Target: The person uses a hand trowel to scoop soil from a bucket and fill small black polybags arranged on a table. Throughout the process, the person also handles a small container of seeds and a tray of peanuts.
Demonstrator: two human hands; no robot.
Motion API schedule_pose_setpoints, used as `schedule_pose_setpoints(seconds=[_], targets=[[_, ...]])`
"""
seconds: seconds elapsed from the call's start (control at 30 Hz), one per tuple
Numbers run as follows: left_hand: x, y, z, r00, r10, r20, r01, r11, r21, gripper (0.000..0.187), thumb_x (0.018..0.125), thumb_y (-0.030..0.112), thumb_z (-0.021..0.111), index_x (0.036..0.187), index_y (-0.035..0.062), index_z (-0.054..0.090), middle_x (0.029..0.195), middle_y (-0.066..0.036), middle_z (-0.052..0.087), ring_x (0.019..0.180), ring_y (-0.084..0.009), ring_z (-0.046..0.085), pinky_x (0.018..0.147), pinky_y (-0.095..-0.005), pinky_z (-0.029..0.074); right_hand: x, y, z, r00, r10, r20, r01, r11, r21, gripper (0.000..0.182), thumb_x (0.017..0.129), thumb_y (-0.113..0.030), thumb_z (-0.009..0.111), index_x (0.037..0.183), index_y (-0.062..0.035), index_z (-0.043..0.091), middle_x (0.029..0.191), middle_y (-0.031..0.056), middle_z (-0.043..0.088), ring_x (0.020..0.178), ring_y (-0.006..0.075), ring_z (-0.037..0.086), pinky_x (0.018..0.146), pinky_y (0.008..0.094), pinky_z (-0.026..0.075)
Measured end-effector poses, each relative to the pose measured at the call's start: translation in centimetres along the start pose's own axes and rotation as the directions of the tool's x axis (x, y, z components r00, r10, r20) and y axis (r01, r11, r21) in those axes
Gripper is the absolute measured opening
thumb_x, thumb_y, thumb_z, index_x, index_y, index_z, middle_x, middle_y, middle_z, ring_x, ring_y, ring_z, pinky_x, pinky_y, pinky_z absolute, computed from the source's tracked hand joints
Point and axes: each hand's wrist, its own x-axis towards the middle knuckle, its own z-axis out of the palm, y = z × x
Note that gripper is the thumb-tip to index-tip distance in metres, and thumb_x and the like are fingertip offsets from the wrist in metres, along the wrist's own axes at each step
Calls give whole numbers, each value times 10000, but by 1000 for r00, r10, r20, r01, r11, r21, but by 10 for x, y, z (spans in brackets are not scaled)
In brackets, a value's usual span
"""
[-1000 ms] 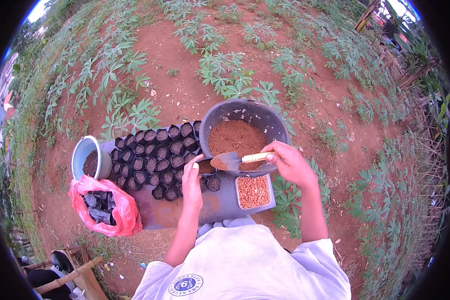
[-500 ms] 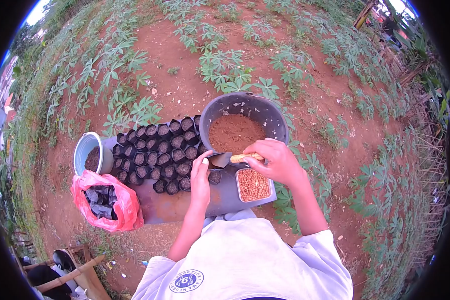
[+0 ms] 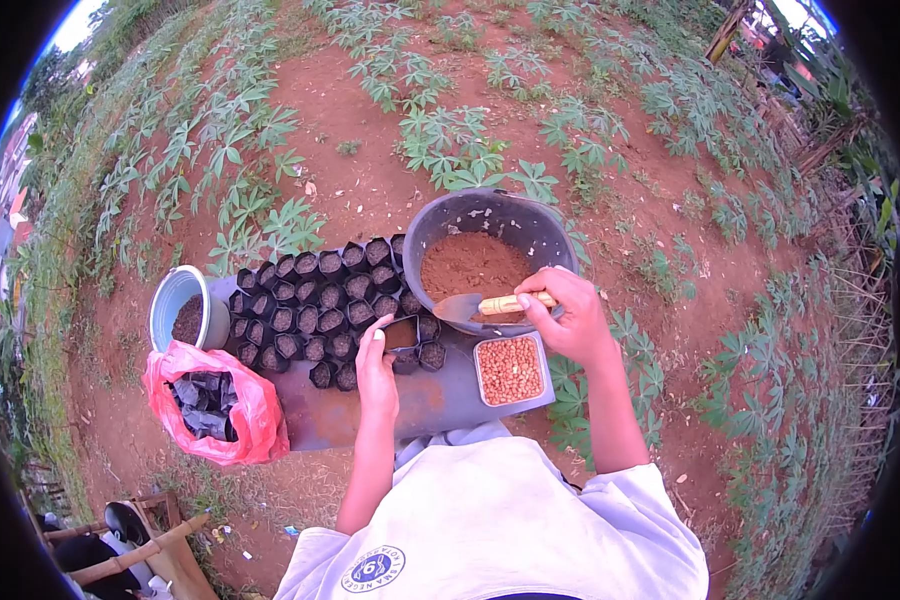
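My right hand (image 3: 568,312) grips the wooden handle of a small hand trowel (image 3: 458,307). The trowel's blade is over the near rim of a large dark bucket (image 3: 560,235) holding reddish-brown soil (image 3: 470,265). My left hand (image 3: 376,368) is closed on the side of a black planting bag (image 3: 402,335), whose open top shows brown soil. Beside it stand several rows of black planting bags (image 3: 330,293) filled with darker soil. Below the bucket, a clear square tub (image 3: 510,370) of tan-orange seeds or nuts is close to my right wrist.
Everything stands on a grey tabletop (image 3: 420,410). At its left end are a light blue bucket (image 3: 213,320) with dark soil and a pink plastic bag (image 3: 265,415) containing folded black bags. Leafy green plants (image 3: 450,145) grow in reddish ground beyond. A bamboo frame (image 3: 140,550) is at lower left.
The trowel has moved from over the planting bag up and right to the bucket's rim. My left hand and the bag have shifted slightly left and down; the bag's soil is now visible.
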Motion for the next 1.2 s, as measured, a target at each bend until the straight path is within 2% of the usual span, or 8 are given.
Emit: schedule_pose_setpoints(seconds=[0.07,0.27,0.33,0.47,0.53,0.77,1.2], targets=[[4,0,-12,999,-15,-44,14,1000,-11,345,1044,237,448,1278,36,603,1185,-22,606,1053,-96,569,881,-252,425,-6,10,-3,989,130,-64,-134,990,-53,91,860,-102,674,864,-15,648,757,108,627,705,272,598,666,379,468],[3,4,-26,998,-7,-63,4,999,-48,362,1030,265,470,1271,22,588,1165,-52,618,1067,-141,579,939,-310,441,-26,38,-1,979,177,-104,-195,956,-217,132,880,-71,661,996,-14,634,876,119,631,796,296,632,714,396,496],[7,1,-27,998,-5,-60,0,997,-77,370,1024,279,481,1270,22,583,1161,-54,625,1083,-150,574,951,-330,436,-35,45,5,914,387,-126,-403,903,-147,150,886,-61,661,1023,-8,632,930,127,632,839,321,636,751,399,506],[7,-4,-34,997,-62,-52,58,995,-80,372,1024,279,487,1268,14,582,1164,-62,629,1069,-155,582,945,-329,444,-56,73,27,912,371,-174,-400,900,-175,169,894,-53,655,1055,-8,630,971,135,625,874,341,641,781,405,508],[8,-2,-31,999,-32,-34,29,995,-93,375,1033,258,466,1295,9,567,1184,-70,609,1085,-147,586,938,-309,474,-57,86,36,915,372,-159,-394,907,-148,180,895,-54,654,1070,-15,632,974,140,623,909,353,641,787,412,506],[6,0,-29,998,-63,1,63,996,-68,385,1034,267,464,1300,7,565,1188,-67,614,1088,-140,590,933,-305,475,-51,106,56,902,412,-127,-426,897,-120,176,889,-54,656,1058,-12,630,975,138,628,923,352,638,794,415,506],[12,-3,-55,992,-93,-81,88,994,-69,381,1029,279,475,1285,14,575,1176,-65,627,1087,-151,593,941,-307,460,-47,139,73,877,473,-89,-479,874,-80,148,900,-44,634,1046,-19,622,971,153,635,920,362,641,794,416,499]])
